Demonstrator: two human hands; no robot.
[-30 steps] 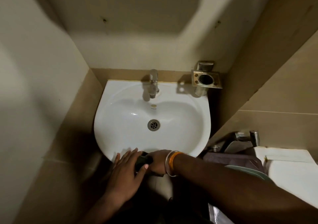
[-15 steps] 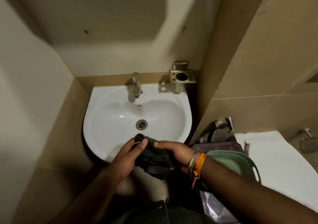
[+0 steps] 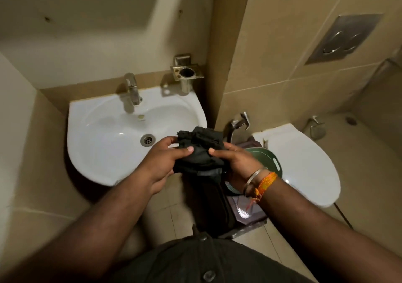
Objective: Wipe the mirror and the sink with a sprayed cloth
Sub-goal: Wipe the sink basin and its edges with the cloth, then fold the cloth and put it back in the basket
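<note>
A crumpled black cloth [image 3: 201,150] is bunched between both hands just off the front right of the white sink [image 3: 104,152]. My left hand [image 3: 164,163] pinches its left side, thumb on top. My right hand [image 3: 236,163], with a steel bangle and orange thread at the wrist, grips the right side. The basin has a round drain [image 3: 148,140] and a chrome tap [image 3: 131,90] at the back. No mirror or spray bottle is in view.
A metal tumbler holder [image 3: 187,71] is fixed on the wall behind the sink's right corner. A white toilet [image 3: 304,163] stands to the right, with a green basin [image 3: 264,159], a wall tap [image 3: 239,122] and a flush plate [image 3: 341,39] nearby. Tiled walls close in on the left.
The hands rose from the sink's front rim with the cloth and shifted to the right. The view pulled back and swung right, bringing the toilet and flush plate into sight.
</note>
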